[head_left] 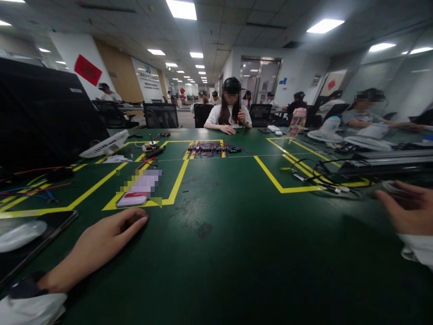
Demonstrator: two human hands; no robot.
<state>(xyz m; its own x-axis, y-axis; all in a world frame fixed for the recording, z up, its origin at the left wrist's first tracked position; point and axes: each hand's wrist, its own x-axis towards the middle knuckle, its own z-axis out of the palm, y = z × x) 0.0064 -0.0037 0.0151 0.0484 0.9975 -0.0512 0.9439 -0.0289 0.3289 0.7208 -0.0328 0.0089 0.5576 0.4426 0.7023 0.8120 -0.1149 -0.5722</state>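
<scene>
My left hand [101, 243] lies palm down on the green table [237, 234] at the lower left, fingers stretched out together with nothing in them. Its fingertips point at a red and white card [131, 199] lying just beyond them, inside a yellow taped box. My right hand [407, 207] comes in from the right edge with thumb and fingers curled round a blurred grey round object [392, 187] that I cannot name. A white sleeve cuff [419, 248] shows below that hand.
A black screen [43, 113] and a white fan [104, 145] stand at the left, with a dark tablet [37, 234] near my left arm. Coloured wires [213, 148] lie mid-table and black cables [321, 174] at the right. A person [230, 115] sits opposite.
</scene>
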